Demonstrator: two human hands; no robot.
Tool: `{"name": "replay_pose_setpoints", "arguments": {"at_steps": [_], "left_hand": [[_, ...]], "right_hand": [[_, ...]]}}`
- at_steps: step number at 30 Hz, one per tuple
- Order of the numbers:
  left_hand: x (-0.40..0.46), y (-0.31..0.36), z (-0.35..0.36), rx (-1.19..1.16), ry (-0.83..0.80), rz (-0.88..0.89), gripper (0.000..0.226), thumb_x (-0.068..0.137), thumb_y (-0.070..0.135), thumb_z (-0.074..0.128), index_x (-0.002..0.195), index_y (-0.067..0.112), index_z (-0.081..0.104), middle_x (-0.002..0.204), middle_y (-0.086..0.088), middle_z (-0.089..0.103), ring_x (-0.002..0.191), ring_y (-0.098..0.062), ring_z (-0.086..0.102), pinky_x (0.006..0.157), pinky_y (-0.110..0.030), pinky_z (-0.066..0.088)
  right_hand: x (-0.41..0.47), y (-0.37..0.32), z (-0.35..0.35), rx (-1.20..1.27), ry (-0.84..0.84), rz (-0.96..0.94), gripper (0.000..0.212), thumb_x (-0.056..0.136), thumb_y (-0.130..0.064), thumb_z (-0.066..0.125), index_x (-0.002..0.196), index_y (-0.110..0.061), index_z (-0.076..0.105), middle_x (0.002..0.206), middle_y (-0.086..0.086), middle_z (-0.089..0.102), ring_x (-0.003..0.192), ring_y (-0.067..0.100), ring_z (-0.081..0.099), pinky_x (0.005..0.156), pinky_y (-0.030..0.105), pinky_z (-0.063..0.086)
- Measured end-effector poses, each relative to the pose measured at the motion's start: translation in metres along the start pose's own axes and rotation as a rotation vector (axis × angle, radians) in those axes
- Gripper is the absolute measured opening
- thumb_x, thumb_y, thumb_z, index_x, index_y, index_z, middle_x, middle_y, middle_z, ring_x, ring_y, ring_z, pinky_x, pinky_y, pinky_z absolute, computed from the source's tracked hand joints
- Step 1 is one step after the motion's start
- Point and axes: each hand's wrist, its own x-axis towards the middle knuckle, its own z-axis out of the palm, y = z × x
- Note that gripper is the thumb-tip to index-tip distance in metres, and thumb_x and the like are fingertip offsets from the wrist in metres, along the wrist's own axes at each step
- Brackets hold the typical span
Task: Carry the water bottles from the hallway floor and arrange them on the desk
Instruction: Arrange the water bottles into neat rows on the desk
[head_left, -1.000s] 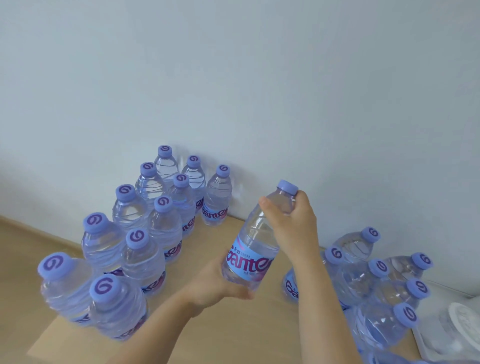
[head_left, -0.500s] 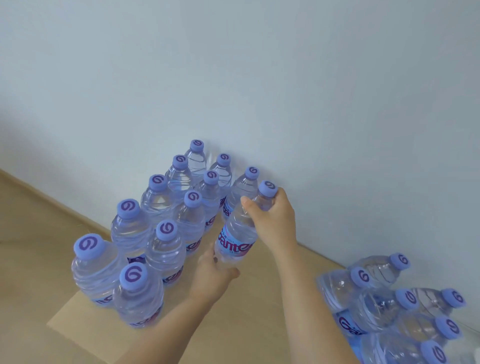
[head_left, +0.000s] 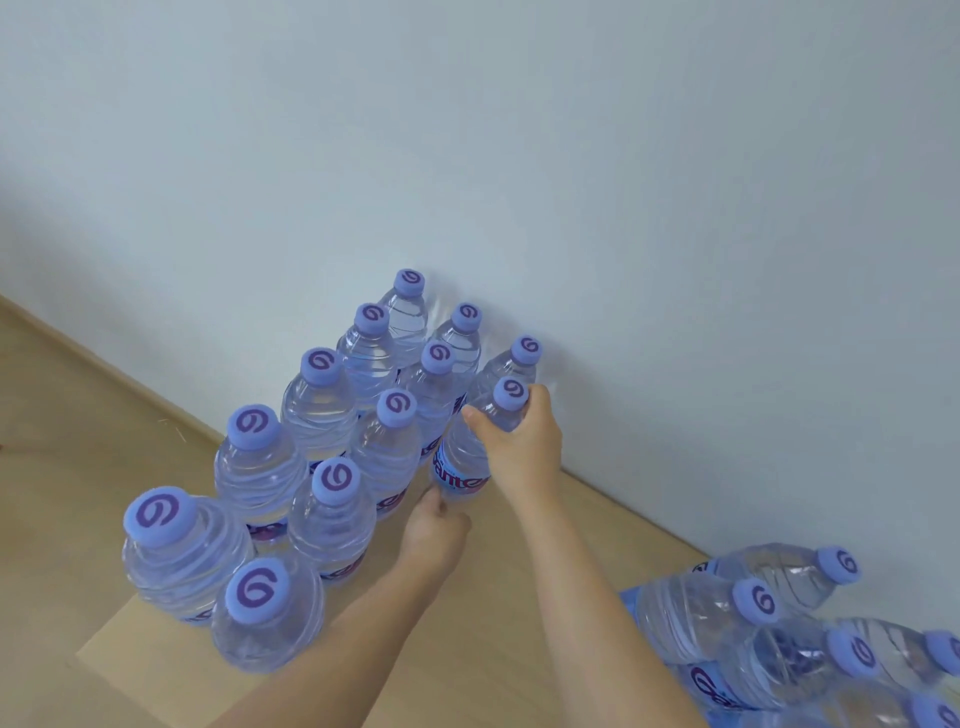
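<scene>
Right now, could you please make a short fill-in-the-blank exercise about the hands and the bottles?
1. The right hand grips the held bottle near its ____.
2. The left hand touches that bottle near its ____.
3. The caps of the standing bottles are ____ in colour.
4. The lying bottles point their caps to the ____ of the picture.

Missing words: cap; base; purple; right

both forearms bare, no sleeves, rings or watch on the hands (head_left: 524, 441).
</scene>
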Motion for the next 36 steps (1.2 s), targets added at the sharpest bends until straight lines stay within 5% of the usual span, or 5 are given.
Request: {"name": "replay_pose_setpoints", "arguments": {"at_steps": [15,19,23,28,36], "left_hand": [[0.006,0.004,-0.003,0.056,0.015,-0.036,0.023,0.084,-0.007,0.045,0.095,0.013,0.051,0.080,-0.001,0.048,0.063,-0.008,0.039,0.053,-0.015,0.033],[-0.007,-0.001,0.006,0.149,-0.006,-0.064,0.048,0.087,0.002,0.054,0.133,0.003,0.042,0.080,0.009,0.039,0.064,-0.001,0.036,0.054,-0.013,0.028],[-0.028,-0.003,0.027,0.254,-0.153,-0.071,0.065,0.088,0.005,0.055,0.146,0.004,0.026,0.142,-0.010,0.041,0.122,-0.020,0.044,0.085,-0.020,0.032],[-0.057,-0.010,0.068,0.363,-0.361,0.029,0.064,0.086,0.005,0.057,0.145,0.009,0.032,0.146,-0.006,0.040,0.129,-0.016,0.044,0.088,-0.020,0.034],[-0.081,-0.028,0.090,0.478,-0.540,0.074,0.069,0.083,0.007,0.062,0.145,0.013,0.032,0.144,-0.004,0.042,0.127,-0.015,0.045,0.084,-0.022,0.038]], "right_hand": [[-0.002,0.001,0.002,0.025,-0.053,-0.012,0.056,0.069,-0.038,0.080,0.111,-0.019,0.047,0.108,-0.007,0.045,0.106,0.013,0.044,0.085,0.018,0.034],[-0.022,-0.001,-0.030,0.049,-0.049,0.047,0.049,0.074,-0.045,0.073,0.111,-0.029,0.045,0.113,-0.014,0.045,0.102,-0.004,0.045,0.079,0.002,0.033],[-0.058,0.008,-0.087,0.058,0.296,-0.015,0.023,0.083,-0.027,0.068,0.103,-0.019,0.057,0.103,-0.008,0.058,0.100,0.007,0.055,0.078,-0.003,0.031],[-0.098,0.028,-0.150,-0.292,0.900,-0.139,0.031,0.077,-0.016,0.068,0.103,0.000,0.060,0.098,-0.002,0.055,0.095,0.014,0.047,0.084,0.022,0.035],[-0.109,0.084,-0.159,0.063,0.425,0.454,0.035,0.081,-0.034,0.069,0.105,-0.017,0.051,0.104,-0.004,0.056,0.104,0.016,0.054,0.080,0.025,0.036]]}}
